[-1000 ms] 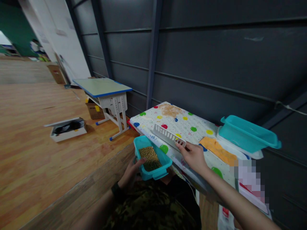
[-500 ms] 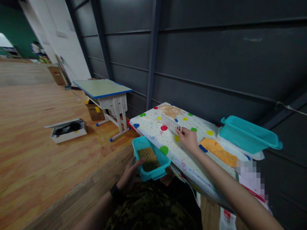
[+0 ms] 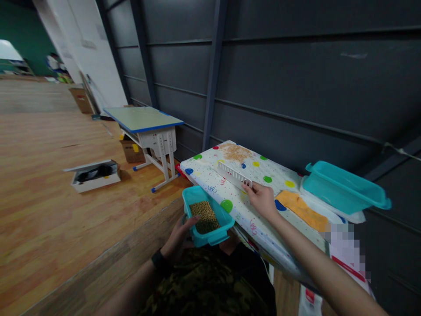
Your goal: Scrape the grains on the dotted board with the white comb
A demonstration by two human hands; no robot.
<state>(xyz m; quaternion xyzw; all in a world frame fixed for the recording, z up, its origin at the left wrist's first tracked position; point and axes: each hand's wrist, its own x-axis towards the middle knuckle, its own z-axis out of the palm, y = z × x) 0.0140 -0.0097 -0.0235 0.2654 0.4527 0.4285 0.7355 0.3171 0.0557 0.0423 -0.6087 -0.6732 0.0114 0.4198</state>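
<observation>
"Since half a second ago, in the head view, the white slotted strip (image 3: pixel 234 175) has come back from the scattered beans (image 3: pixel 236 152) toward the near edge of the dotted tabletop (image 3: pixel 204 169)."

"Where is it now?"

"Between those beans and the teal tub (image 3: pixel 225 215), which is held at the tabletop's near edge. Whether the strip touches the surface, I cannot tell."

"And the fingers?"

"The right hand (image 3: pixel 263 199) pinches the strip's near end between thumb and fingers. The left hand (image 3: pixel 180 235) hooks its thumb over the tub's rim; its other fingers are mostly hidden."

"How would they handle?"

"The strip looks like thin plastic: light, fairly stiff, perhaps slippery. Its end is a fair hold; nearer the middle should twist less. The tub, part-filled with loose beans (image 3: pixel 204 215), is probably heavier and could spill, so support its underside as well as the rim."
</observation>
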